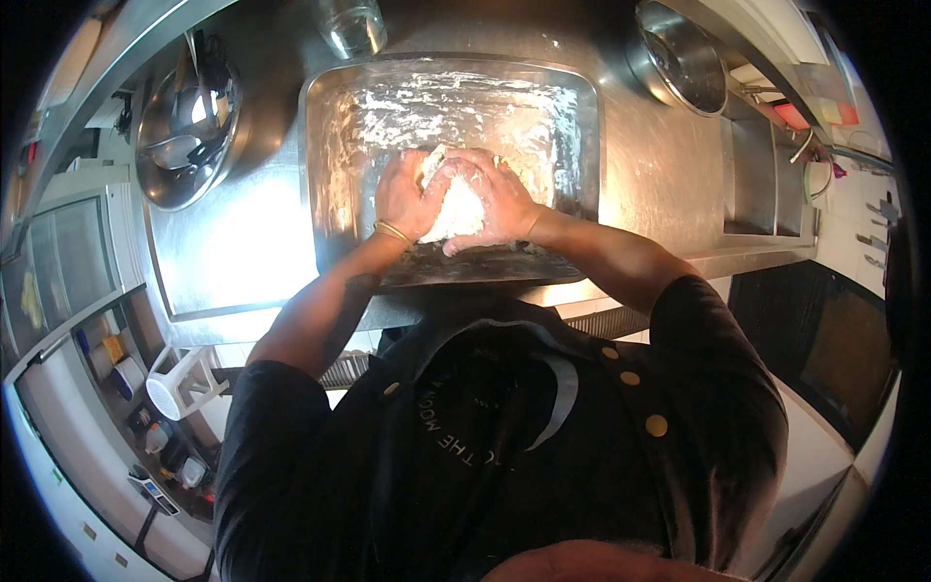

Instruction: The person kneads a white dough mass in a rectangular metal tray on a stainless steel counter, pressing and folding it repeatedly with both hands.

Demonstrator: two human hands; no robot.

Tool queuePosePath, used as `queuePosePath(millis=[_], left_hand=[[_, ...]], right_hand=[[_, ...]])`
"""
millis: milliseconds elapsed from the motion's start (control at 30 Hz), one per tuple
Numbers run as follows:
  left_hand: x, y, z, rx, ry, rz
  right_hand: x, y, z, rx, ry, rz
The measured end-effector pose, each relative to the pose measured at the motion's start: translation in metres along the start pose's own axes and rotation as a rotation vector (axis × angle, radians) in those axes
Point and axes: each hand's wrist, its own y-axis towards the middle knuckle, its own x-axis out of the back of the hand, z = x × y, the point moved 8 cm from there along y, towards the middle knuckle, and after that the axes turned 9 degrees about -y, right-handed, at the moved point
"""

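Observation:
A pale, bright mass of dough point(456, 206) lies in a large rectangular metal tray point(330, 145), toward its near side. My left hand point(400, 197) cups the dough's left side, a yellowish band round its wrist. From the right, my right hand point(499, 199) curves over the far and right sides, fingers bent round the dough and its thumb side near the front. Both hands press on the dough and touch or nearly touch each other at the top. White floury smears cover the tray's far part. Glare washes out the dough's surface, and the hands hide part of it.
Left of the tray stands a round metal bowl point(155, 189) with utensils in it. A glass jar point(351, 29) is behind the tray. Another metal bowl point(684, 63) sits at the far right, near a sink point(752, 175). A white stool point(175, 388) stands below the counter at left.

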Motion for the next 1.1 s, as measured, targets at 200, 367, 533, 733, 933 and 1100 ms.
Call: queuePosePath(millis=[200,367,533,733,933,1100], left_hand=[[0.0,0.009,0.015,0.081,-0.026,-0.007],[0.006,0.007,0.013,0.178,-0.44,0.112],[0.053,0.025,-0.06,-0.115,-0.193,0.095],[0.049,0.013,-0.109,-0.091,-0.098,0.19],[0.056,-0.015,-0.104,-0.184,-0.033,0.039],[0.089,-0.032,-0.121,-0.307,-0.006,-0.138]], right_hand=[[-0.01,0.001,-0.016,-0.218,0.073,-0.006],[0.036,0.002,0.021,-0.111,-0.231,0.242],[0.063,0.002,0.052,0.013,-0.354,0.436],[0.058,0.018,0.08,0.115,-0.576,0.417],[0.052,0.019,0.101,0.047,-0.538,0.379],[0.042,0.022,0.132,0.211,-0.708,0.578]])
